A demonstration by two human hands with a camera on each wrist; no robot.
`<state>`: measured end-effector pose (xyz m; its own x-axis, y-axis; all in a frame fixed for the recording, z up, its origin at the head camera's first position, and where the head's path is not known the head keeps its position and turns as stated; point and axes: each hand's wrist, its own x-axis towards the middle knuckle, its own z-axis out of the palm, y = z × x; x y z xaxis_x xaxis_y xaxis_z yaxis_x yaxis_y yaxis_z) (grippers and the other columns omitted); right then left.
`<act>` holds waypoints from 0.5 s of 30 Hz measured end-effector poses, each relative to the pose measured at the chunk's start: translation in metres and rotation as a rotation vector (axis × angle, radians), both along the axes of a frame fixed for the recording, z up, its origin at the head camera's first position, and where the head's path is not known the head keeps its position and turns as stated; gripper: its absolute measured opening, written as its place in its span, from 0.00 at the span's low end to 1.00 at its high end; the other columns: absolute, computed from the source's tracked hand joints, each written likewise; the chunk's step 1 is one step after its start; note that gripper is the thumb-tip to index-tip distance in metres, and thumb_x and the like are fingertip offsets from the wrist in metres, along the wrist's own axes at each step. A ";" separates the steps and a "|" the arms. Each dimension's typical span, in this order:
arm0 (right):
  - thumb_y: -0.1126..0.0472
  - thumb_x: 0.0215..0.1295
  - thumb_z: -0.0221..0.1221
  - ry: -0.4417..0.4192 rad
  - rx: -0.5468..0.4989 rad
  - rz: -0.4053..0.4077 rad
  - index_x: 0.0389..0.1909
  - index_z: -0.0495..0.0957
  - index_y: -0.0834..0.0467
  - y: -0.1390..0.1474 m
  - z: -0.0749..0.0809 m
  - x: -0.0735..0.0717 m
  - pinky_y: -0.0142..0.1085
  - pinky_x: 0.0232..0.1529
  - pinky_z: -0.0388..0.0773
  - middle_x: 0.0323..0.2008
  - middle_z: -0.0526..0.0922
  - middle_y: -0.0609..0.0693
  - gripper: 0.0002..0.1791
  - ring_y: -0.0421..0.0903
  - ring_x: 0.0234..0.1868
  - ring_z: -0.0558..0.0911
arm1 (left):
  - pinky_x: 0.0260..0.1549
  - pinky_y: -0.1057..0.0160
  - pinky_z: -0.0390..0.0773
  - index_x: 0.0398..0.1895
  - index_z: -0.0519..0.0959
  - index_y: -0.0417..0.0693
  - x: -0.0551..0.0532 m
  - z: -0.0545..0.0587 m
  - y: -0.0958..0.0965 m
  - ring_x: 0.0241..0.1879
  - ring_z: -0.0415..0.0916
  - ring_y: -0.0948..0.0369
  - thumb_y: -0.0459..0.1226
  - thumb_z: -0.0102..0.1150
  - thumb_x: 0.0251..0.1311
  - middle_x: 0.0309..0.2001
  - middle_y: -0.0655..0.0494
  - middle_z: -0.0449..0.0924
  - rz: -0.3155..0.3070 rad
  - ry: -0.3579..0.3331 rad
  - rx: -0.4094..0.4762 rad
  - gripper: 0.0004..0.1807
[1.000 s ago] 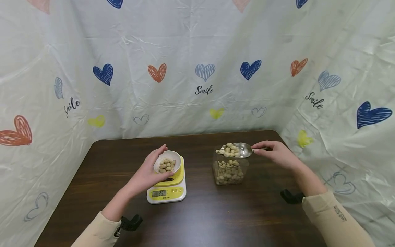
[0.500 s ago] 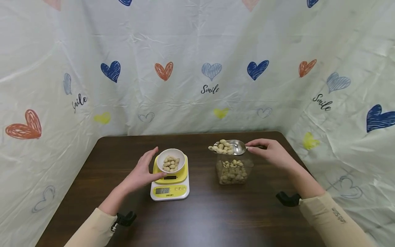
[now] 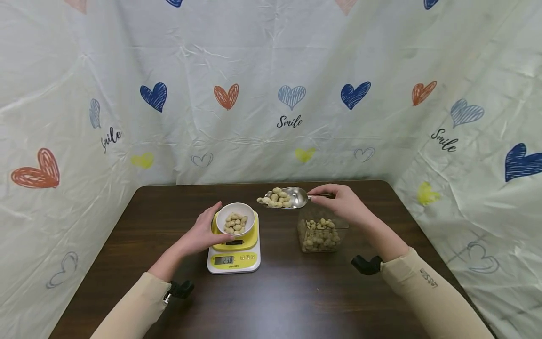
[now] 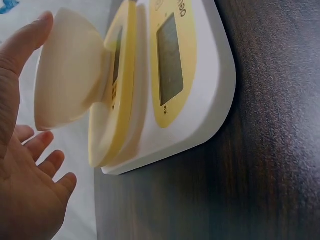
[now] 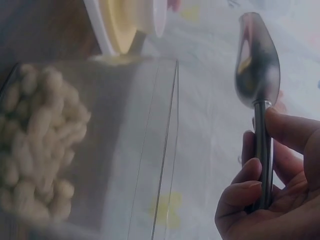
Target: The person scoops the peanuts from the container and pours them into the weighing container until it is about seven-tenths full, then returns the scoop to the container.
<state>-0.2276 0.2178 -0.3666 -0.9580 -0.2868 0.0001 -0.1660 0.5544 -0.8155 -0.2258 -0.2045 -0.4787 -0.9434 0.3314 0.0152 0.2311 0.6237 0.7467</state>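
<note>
My right hand (image 3: 342,203) grips the handle of a metal scoop (image 3: 297,197). The scoop bears several unshelled peanuts (image 3: 277,198) and hangs level, left of the clear container, with its tip toward the bowl. In the right wrist view, fingers and thumb wrap the scoop's handle (image 5: 262,150). A white bowl (image 3: 225,213) with peanuts inside stands on a yellow and white kitchen scale (image 3: 243,264), whose display reads 23.8. Beside the bowl is my left hand (image 3: 202,233), thumb at its front side and fingers spread loosely along its left, as the left wrist view shows.
A clear plastic container (image 3: 341,235) partly filled with peanuts stands right of the scale, below my right forearm. The dark wooden table (image 3: 288,301) ends at a patterned curtain (image 3: 262,146) at the back and sides.
The loaded scoop has moved left with my right hand, from above the container toward the bowl. My left hand drew off from the bowl slightly, then came back close to it.
</note>
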 end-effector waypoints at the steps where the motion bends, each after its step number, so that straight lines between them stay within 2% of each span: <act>1: 0.41 0.69 0.64 -0.002 -0.006 0.006 0.55 0.85 0.45 -0.005 0.000 -0.002 0.49 0.43 0.76 0.59 0.79 0.48 0.19 0.53 0.45 0.78 | 0.68 0.35 0.56 0.83 0.47 0.49 -0.001 -0.001 0.001 0.77 0.45 0.42 0.61 0.77 0.48 0.79 0.45 0.51 -0.001 0.000 0.001 0.67; 5: 0.44 0.70 0.64 -0.015 -0.018 0.020 0.55 0.85 0.47 -0.023 -0.004 -0.008 0.48 0.41 0.75 0.59 0.79 0.49 0.18 0.52 0.43 0.76 | 0.67 0.34 0.56 0.83 0.48 0.45 -0.004 -0.005 0.003 0.76 0.47 0.40 0.60 0.77 0.48 0.78 0.40 0.53 -0.006 0.003 -0.004 0.66; 8: 0.46 0.71 0.64 -0.012 -0.014 0.036 0.54 0.86 0.47 -0.034 -0.007 -0.012 0.46 0.44 0.76 0.59 0.79 0.48 0.16 0.49 0.48 0.78 | 0.67 0.34 0.57 0.83 0.49 0.44 -0.004 -0.006 0.004 0.75 0.47 0.40 0.61 0.77 0.48 0.77 0.38 0.53 -0.007 -0.004 -0.012 0.66; 10: 0.48 0.72 0.64 -0.003 -0.004 0.044 0.54 0.86 0.47 -0.042 -0.008 -0.014 0.46 0.43 0.76 0.58 0.80 0.48 0.14 0.50 0.47 0.78 | 0.66 0.35 0.58 0.82 0.49 0.44 -0.004 -0.007 0.004 0.75 0.48 0.41 0.61 0.77 0.48 0.77 0.39 0.54 -0.005 -0.012 -0.015 0.66; 15: 0.52 0.73 0.63 0.032 0.035 0.058 0.53 0.86 0.48 -0.058 -0.012 -0.020 0.48 0.50 0.78 0.57 0.81 0.49 0.12 0.51 0.55 0.79 | 0.64 0.35 0.61 0.82 0.50 0.44 -0.003 -0.008 0.004 0.74 0.50 0.42 0.61 0.76 0.49 0.75 0.40 0.56 0.000 -0.018 -0.008 0.65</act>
<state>-0.2480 0.1598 -0.3783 -0.9394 -0.3423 0.0193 -0.2242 0.5708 -0.7899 -0.2291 -0.2009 -0.4863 -0.9434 0.3316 -0.0049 0.2174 0.6295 0.7460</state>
